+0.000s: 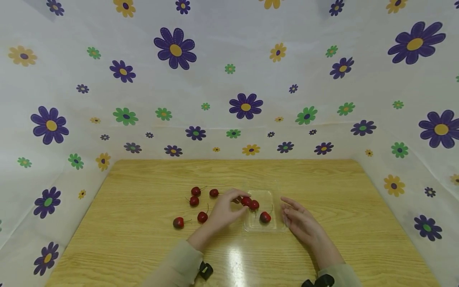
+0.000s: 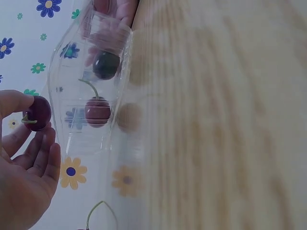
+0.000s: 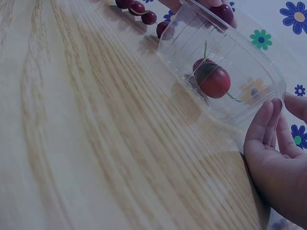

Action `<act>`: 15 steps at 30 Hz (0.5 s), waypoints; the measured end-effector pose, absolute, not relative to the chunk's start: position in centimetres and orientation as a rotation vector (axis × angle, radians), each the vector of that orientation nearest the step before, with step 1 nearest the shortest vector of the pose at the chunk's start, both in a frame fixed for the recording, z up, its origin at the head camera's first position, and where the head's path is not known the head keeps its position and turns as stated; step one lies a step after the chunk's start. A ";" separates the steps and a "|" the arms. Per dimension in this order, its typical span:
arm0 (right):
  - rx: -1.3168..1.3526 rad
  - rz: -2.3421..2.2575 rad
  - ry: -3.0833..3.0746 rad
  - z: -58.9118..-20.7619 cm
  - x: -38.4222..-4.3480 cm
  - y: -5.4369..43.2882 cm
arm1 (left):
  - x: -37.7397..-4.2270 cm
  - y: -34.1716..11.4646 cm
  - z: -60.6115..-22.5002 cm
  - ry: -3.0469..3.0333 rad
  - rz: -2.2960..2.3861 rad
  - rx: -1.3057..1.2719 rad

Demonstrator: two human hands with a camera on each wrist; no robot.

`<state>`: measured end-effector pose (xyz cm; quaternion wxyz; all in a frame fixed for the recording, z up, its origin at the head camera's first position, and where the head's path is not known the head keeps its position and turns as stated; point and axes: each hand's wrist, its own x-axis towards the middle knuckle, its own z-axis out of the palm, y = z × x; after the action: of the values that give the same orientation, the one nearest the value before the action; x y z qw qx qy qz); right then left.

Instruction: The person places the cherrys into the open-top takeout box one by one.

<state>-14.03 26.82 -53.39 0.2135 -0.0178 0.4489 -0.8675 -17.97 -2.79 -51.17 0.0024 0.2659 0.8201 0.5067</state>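
The left hand (image 1: pixel 224 209) has a narrow grip on 1 glossy, dark red, round cherry (image 1: pixel 246 201), near the 10 o'clock rim of a clear plastic rectangular tray (image 1: pixel 263 195). The right hand (image 1: pixel 305 227) rests relaxed fingers against the 3 o'clock wall. Inside lie 2 round, red, stemmed cherries (image 1: pixel 265 217). Best to clear the rim, lower the fruit towards bare floor at 12 o'clock, and loosen only at touchdown, while the right hand checks any sliding on the yellow wood-grained counter (image 1: pixel 150 255).

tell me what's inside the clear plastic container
Two cherries rest inside the clear plastic container; whatever is beneath them is covered in the head view. The left grip holds another cherry above rim level.
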 end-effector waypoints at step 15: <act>-0.075 -2.417 1.221 -53.8 -14.2 26.8 | -17.3 -1.5 -50.9 2.563 1.528 0.924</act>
<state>-14.19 26.84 -53.82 0.2144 -0.0272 0.4403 -0.8715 -17.32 -1.50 -50.87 0.0090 0.2957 0.8204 0.4893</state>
